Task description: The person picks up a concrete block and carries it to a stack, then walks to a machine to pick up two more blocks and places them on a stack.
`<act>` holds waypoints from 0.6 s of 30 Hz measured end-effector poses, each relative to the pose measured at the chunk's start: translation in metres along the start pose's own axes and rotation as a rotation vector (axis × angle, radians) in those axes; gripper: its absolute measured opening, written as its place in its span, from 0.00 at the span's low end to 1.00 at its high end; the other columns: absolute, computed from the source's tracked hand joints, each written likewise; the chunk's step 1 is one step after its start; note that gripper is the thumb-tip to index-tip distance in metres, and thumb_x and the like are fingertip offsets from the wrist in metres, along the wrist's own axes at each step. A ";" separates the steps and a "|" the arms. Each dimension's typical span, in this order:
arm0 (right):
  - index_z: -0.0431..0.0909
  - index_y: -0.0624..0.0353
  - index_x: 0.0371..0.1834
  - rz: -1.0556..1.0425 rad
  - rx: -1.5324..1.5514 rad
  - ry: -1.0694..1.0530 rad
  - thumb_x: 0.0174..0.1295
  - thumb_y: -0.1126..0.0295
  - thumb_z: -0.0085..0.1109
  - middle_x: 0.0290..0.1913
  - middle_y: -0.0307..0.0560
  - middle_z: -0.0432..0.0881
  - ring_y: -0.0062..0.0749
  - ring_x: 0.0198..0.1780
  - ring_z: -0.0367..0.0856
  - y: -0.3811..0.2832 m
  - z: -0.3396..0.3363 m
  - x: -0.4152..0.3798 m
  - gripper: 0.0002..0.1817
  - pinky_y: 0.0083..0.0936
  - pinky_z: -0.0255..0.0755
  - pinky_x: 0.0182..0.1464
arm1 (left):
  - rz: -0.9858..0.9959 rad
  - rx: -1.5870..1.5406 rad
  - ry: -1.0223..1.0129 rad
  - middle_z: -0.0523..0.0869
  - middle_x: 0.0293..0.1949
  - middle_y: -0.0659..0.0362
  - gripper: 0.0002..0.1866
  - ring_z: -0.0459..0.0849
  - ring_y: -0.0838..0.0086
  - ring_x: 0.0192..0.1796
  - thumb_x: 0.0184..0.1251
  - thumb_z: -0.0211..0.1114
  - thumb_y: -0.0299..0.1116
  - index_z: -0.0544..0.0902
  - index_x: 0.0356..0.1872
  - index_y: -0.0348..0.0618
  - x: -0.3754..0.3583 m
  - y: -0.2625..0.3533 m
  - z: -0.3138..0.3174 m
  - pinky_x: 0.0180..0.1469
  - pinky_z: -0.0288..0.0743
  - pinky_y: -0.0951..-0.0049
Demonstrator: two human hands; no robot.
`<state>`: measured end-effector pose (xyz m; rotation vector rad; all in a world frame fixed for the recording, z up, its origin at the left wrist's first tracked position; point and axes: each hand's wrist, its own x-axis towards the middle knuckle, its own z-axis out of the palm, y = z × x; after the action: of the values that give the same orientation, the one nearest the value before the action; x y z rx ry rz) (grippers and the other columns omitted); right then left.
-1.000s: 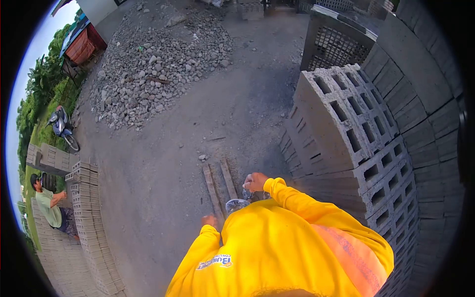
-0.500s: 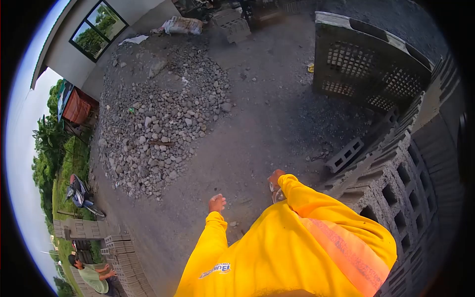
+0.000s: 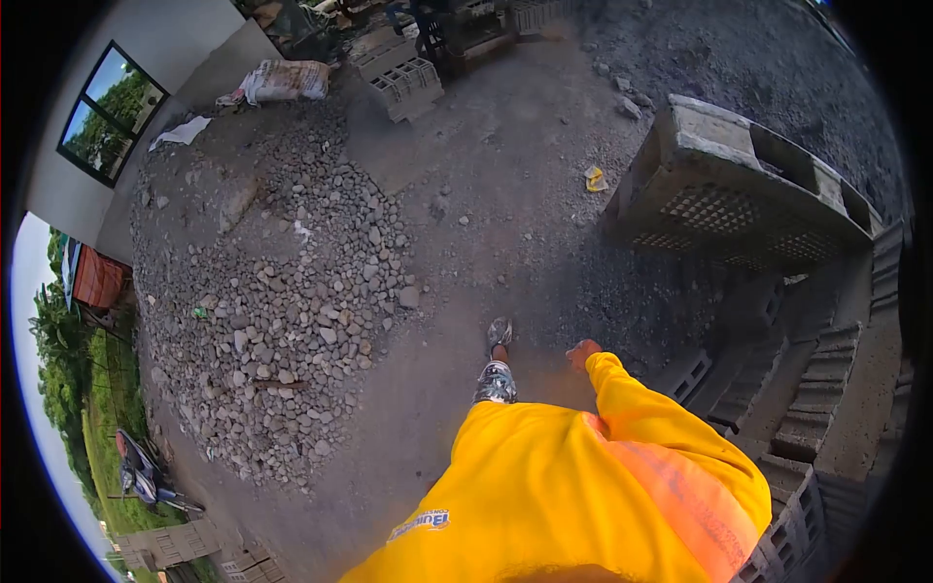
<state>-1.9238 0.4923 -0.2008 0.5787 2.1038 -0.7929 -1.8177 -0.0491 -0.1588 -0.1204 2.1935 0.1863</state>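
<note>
My right hand (image 3: 583,353) hangs in front of my body, at the end of a yellow sleeve (image 3: 637,394). Its fingers look loosely curled, and I see nothing in them. It touches nothing; the nearest thing to its right is a grey hollow concrete block (image 3: 692,377) on the ground. My left hand is out of the frame. One of my feet, in a dark shoe (image 3: 500,332), is stretched forward on the dirt, below a paint-spotted trouser leg (image 3: 496,382).
Left of me spreads a gravel heap (image 3: 282,330). A pallet with grid holes (image 3: 739,185) leans at the right, beside stacked concrete blocks (image 3: 821,389). Farther off are more blocks (image 3: 403,83), a sack (image 3: 287,81) and a yellow scrap (image 3: 596,179). A motorcycle (image 3: 146,476) stands far left.
The view has moved forward and turned. My left hand has dropped out of sight, and my foot has come into view. The person at lower left is no longer visible.
</note>
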 end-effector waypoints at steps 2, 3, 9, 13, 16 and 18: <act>0.81 0.52 0.48 -0.007 0.073 0.078 0.59 0.57 0.54 0.49 0.41 0.83 0.41 0.48 0.82 0.000 -0.039 0.036 0.18 0.32 0.75 0.52 | 0.066 0.204 0.016 0.84 0.47 0.53 0.19 0.82 0.55 0.49 0.63 0.52 0.47 0.81 0.51 0.56 0.069 0.020 -0.072 0.49 0.75 0.56; 0.80 0.53 0.47 0.120 0.398 0.156 0.59 0.57 0.54 0.47 0.43 0.83 0.40 0.46 0.83 -0.029 -0.079 0.023 0.18 0.32 0.76 0.49 | 0.068 0.263 0.021 0.84 0.48 0.53 0.19 0.82 0.54 0.51 0.63 0.52 0.48 0.81 0.51 0.56 0.108 0.032 -0.112 0.51 0.75 0.55; 0.78 0.63 0.45 0.019 1.093 0.494 0.61 0.57 0.56 0.33 0.50 0.85 0.35 0.31 0.85 -0.147 -0.294 0.026 0.20 0.28 0.78 0.34 | 0.145 -1.189 0.021 0.80 0.20 0.60 0.13 0.76 0.73 0.17 0.64 0.59 0.42 0.79 0.28 0.43 0.293 0.252 -0.469 0.16 0.64 0.72; 0.77 0.64 0.46 -0.013 1.185 0.627 0.61 0.58 0.56 0.31 0.50 0.85 0.33 0.29 0.85 -0.174 -0.418 0.093 0.20 0.24 0.75 0.29 | 0.427 -0.898 0.372 0.86 0.33 0.58 0.19 0.82 0.77 0.31 0.65 0.58 0.44 0.82 0.46 0.38 0.363 0.445 -0.640 0.27 0.71 0.77; 0.77 0.64 0.47 -0.039 1.335 0.650 0.61 0.57 0.56 0.31 0.50 0.85 0.33 0.28 0.85 -0.176 -0.503 0.156 0.21 0.23 0.74 0.28 | 0.465 -0.914 0.356 0.86 0.35 0.58 0.20 0.83 0.76 0.32 0.66 0.58 0.44 0.81 0.47 0.37 0.394 0.570 -0.700 0.30 0.72 0.77; 0.77 0.64 0.47 -0.021 1.434 0.577 0.61 0.58 0.57 0.30 0.51 0.85 0.36 0.28 0.85 -0.161 -0.543 0.201 0.20 0.27 0.76 0.29 | 0.490 -0.778 0.280 0.86 0.38 0.57 0.21 0.84 0.73 0.36 0.66 0.59 0.45 0.80 0.49 0.37 0.415 0.629 -0.711 0.35 0.74 0.75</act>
<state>-2.4230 0.7875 -0.0443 1.6441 1.6532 -2.3444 -2.7230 0.4362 -0.0249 -0.0359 2.2691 1.3626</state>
